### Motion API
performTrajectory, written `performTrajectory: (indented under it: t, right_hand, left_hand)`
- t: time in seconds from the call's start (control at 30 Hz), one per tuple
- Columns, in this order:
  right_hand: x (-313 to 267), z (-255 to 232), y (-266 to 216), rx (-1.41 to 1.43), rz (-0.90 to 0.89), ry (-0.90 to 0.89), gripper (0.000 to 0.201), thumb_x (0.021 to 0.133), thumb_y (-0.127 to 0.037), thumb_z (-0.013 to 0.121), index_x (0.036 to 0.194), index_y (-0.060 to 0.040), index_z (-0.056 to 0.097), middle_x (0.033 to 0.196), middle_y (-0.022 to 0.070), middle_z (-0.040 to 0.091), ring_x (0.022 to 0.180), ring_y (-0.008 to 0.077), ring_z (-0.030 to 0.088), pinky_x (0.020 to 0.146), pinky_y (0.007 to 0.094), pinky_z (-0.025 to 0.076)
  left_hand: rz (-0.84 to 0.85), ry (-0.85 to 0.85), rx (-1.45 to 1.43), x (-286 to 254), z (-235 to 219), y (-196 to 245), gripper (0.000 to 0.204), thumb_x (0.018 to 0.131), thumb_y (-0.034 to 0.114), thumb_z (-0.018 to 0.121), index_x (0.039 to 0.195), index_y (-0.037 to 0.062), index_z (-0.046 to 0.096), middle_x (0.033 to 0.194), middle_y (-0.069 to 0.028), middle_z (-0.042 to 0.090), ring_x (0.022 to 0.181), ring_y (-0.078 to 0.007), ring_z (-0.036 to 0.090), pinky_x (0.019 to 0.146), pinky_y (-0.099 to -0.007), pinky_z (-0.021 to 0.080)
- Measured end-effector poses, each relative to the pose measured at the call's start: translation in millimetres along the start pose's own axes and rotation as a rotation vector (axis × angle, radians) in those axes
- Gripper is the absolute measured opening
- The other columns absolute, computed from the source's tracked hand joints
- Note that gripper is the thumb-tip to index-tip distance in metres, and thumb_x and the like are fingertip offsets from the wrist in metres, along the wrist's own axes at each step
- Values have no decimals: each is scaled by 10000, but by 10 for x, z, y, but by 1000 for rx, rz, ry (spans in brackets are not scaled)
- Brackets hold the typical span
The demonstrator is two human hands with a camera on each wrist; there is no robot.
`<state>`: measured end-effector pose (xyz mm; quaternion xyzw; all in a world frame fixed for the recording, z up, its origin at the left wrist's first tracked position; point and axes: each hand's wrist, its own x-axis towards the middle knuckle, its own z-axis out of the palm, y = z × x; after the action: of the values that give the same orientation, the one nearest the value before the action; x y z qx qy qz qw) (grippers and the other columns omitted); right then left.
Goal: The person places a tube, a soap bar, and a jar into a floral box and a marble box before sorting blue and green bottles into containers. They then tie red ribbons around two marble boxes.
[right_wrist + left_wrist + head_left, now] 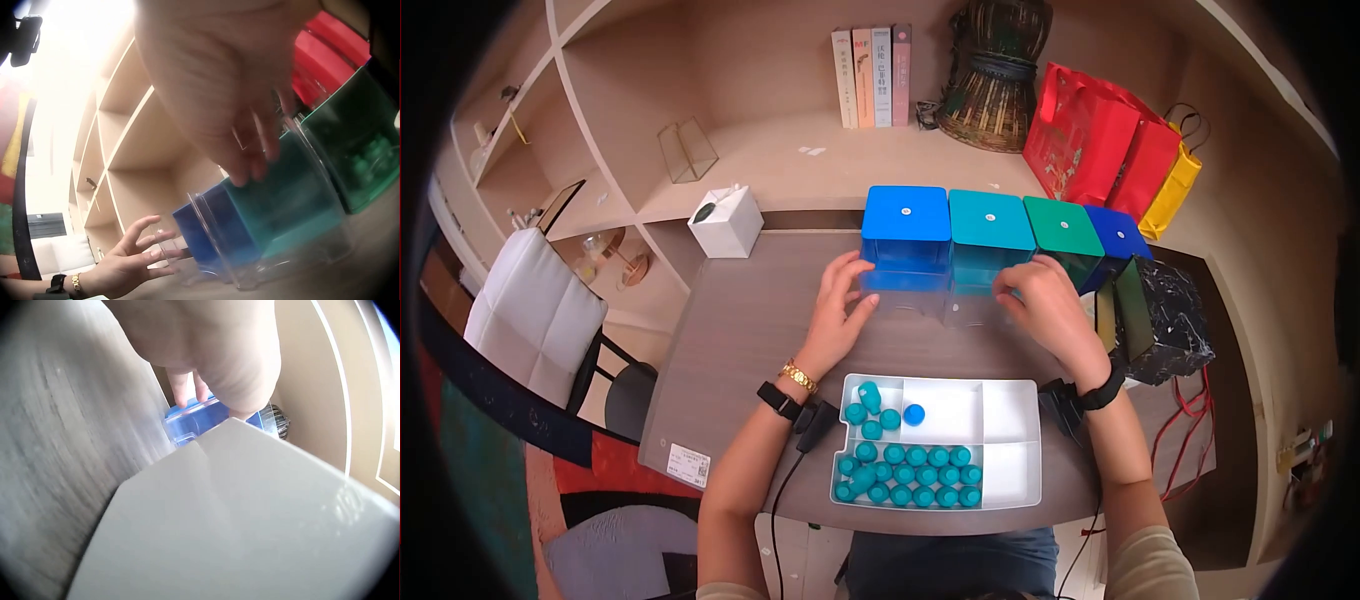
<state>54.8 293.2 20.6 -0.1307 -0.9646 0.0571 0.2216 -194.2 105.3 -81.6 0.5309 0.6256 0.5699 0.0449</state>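
Two lidded boxes, one blue (906, 215) and one teal (992, 220), stand side by side with clear bins at their fronts. My left hand (840, 305) is at the left side of the clear bin (905, 298) before the blue box, fingers spread, fingertips right at its wall. At the teal box, my right hand (1050, 305) has bent fingers on the right edge of its clear bin (312, 156). Nearer me lies a white divided tray (1010, 410) holding many small teal rounded pieces (915, 475) and one blue piece (914, 414).
To the right stand a green box (1065, 228), a dark blue box (1118, 232) and a black marbled box (1175, 320). A white tissue box (728, 222) is at the back left. Books (872, 78), a woven vase (998, 80) and red bags (1095, 130) occupy the shelf.
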Motion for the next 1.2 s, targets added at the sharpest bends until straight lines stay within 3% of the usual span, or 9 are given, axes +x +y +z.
performTrajectory:
  t: [0.1,0.2,0.4,0.57,0.7,0.77,0.87,1.07,1.2]
  right_hand:
    - [-36,-30,-95,65,61,17,46,819,-51,672,847,-49,707,832,139,704,830,350,691,793,438,549]
    - [-74,-65,-90,32,-7,16,78,815,-60,668,872,-66,720,866,133,714,821,347,696,699,428,553]
    - [-151,-173,-128,43,11,-83,86,821,-65,671,892,-54,718,887,134,709,850,353,692,735,440,550]
    - [-146,-381,-476,0,-200,54,197,823,-69,677,1018,-49,679,978,106,657,933,329,666,764,434,548]
    - [-262,-354,-787,193,-380,-274,243,816,-59,652,1058,-48,677,1030,97,658,951,287,679,779,390,564]
    - [-311,-191,-875,252,-492,-318,300,817,-39,628,1112,-53,678,1042,97,659,970,286,683,798,383,572]
    - [-342,18,-932,265,-509,-351,348,821,-24,611,1161,-60,676,1040,94,660,989,291,684,806,378,575]
    - [-325,165,-908,228,-457,-516,236,816,-35,609,1046,-29,660,991,124,665,891,312,690,728,406,559]
    - [-338,210,-925,159,-399,-463,117,845,-128,668,894,-21,664,854,131,671,783,333,685,660,427,541]
  left_hand:
    - [0,37,-14,22,-14,44,293,936,67,682,1206,70,569,1438,-138,422,1262,-285,535,999,-392,527]
    - [-35,5,-31,-12,-42,111,188,966,45,652,1135,52,570,1413,-107,397,1295,-218,488,994,-351,540]
    - [-36,-26,-54,-155,-109,246,173,961,49,663,1108,54,575,1378,-96,394,1299,-199,470,987,-344,530]
    - [-69,-16,-141,-212,-125,272,294,952,60,676,1215,83,548,1426,-96,395,1343,-202,440,1046,-372,473]
    - [-154,44,-375,-258,-89,306,402,1016,196,602,1390,115,479,1489,-96,405,1374,-208,425,1098,-394,402]
    - [-232,38,-463,-263,-74,189,425,1055,297,516,1431,110,454,1486,-99,434,1372,-206,434,1114,-394,379]
    - [-358,14,-620,-268,-77,38,468,1090,394,412,1446,92,447,1453,-98,486,1355,-196,457,1125,-393,368]
    - [-404,8,-730,-244,-69,-106,460,1105,392,380,1393,49,487,1364,-98,569,1300,-187,509,1117,-389,390]
    - [-400,12,-732,-240,-62,-122,437,1103,379,399,1348,39,523,1327,-95,588,1258,-186,533,1104,-382,402]
